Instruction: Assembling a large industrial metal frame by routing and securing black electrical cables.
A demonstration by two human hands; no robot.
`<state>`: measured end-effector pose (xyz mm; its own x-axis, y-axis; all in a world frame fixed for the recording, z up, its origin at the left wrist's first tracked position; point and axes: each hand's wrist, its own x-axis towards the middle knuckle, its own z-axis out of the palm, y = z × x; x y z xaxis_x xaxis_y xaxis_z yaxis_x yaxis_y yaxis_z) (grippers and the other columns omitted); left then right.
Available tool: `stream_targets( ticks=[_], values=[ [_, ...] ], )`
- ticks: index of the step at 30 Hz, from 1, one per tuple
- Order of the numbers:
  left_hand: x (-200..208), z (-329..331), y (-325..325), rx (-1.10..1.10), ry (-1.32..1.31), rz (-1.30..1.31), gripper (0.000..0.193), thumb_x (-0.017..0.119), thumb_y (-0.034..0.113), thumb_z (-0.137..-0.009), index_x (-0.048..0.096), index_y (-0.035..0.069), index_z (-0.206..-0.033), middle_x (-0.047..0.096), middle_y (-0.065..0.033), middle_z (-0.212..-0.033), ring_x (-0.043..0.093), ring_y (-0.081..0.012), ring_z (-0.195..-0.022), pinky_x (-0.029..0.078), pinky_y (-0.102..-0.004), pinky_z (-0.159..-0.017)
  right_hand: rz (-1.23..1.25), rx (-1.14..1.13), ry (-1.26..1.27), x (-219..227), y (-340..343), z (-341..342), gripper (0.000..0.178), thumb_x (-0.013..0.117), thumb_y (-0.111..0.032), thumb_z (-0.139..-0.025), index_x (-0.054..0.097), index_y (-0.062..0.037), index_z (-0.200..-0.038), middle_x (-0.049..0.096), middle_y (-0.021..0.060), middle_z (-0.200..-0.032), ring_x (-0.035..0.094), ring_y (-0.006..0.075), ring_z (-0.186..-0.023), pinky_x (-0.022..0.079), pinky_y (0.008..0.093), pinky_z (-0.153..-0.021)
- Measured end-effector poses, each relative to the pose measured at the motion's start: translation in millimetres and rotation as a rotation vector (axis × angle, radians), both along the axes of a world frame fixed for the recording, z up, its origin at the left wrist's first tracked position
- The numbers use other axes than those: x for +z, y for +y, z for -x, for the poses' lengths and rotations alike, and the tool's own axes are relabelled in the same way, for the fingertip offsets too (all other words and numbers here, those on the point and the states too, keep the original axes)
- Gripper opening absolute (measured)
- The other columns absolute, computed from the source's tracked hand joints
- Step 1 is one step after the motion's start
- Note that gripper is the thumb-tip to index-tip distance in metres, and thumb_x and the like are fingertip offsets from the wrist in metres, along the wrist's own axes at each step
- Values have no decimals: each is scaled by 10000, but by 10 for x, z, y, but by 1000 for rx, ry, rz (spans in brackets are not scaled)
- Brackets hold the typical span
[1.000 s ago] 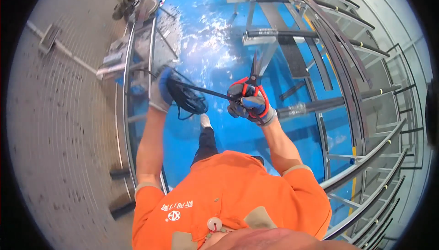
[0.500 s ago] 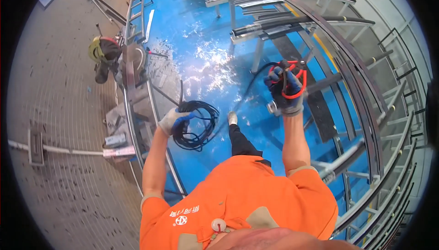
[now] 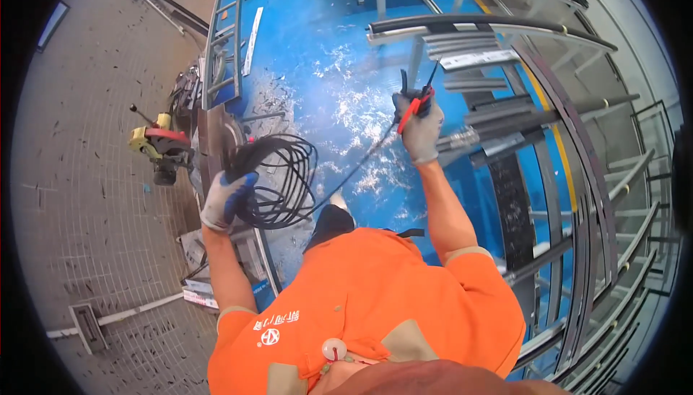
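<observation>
My left hand (image 3: 229, 198), in a grey glove with blue on the palm and fingers, is closed around one side of a loose coil of black cord (image 3: 285, 178). One strand leaves the coil and runs up to my right hand (image 3: 419, 126), where a short black end sticks up beside the fingers. The gloved right hand is closed on red-handled scissors (image 3: 413, 112), whose dark blade points up and away. The fingers partly hide the scissors, so how the cord lies in that grip cannot be told.
At left, a yellow and red cut-off saw (image 3: 160, 141) stands by a metal bench beside a ladder (image 3: 225, 41). Long racks (image 3: 491, 25) bearing dark and silvery profiles line the right. Pale scraps litter the blue floor (image 3: 361, 81).
I have stepped forward past the racks. My left hand with the coil has shifted left, and my right hand with the scissors left and slightly down. The strand between the hands now looks straighter.
</observation>
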<state>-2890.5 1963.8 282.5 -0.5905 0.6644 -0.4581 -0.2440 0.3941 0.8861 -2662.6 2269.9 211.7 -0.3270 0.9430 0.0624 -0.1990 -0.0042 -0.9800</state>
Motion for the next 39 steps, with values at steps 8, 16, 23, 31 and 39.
stream_targets(
  ticks=[8, 16, 23, 31, 39],
  values=[
    [-80, 1928, 1850, -17, -41, -128, 116, 694, 101, -830, 623, 26, -883, 556, -21, -639, 467, -94, -480, 393, -224, -446, -301, -160, -96, -157, 1504, 2076, 199, 702, -25, -802, 658, -9, -996, 668, 56, -809, 570, 110, -687, 467, 242, -653],
    [24, 3321, 4269, -295, 37, -130, 116, 679, 111, -846, 616, 27, -895, 559, -28, -627, 492, -102, -479, 409, -222, -440, 169, 9, 463, -42, 3030, 3494, 141, 698, -15, -799, 651, -18, -932, 670, 64, -802, 578, 118, -678, 464, 240, -650],
    [-212, 4070, 6163, -611, -106, 76, 142, 699, 143, -822, 622, 32, -865, 585, -47, -651, 511, -111, -501, 413, -219, -459, 78, -224, 253, -355, 4416, 4227, 105, 697, -24, -806, 626, -18, -885, 640, 59, -758, 579, 135, -642, 467, 239, -623],
    [-297, 4511, 7921, -894, -252, 161, 132, 675, 156, -835, 615, 40, -823, 568, -42, -612, 502, -111, -484, 401, -214, -444, 191, -438, 272, -558, 5577, 4547, 119, 711, -33, -807, 615, -12, -874, 620, 58, -736, 577, 141, -632, 466, 242, -614],
    [-788, 4497, 9394, -1308, -237, 152, 124, 645, 154, -846, 604, 41, -814, 557, -37, -607, 495, -107, -482, 400, -218, -441, 177, -789, 244, -343, 6272, 4538, 161, 718, -27, -801, 601, -8, -910, 627, 72, -784, 580, 150, -644, 476, 252, -619]
  ],
)
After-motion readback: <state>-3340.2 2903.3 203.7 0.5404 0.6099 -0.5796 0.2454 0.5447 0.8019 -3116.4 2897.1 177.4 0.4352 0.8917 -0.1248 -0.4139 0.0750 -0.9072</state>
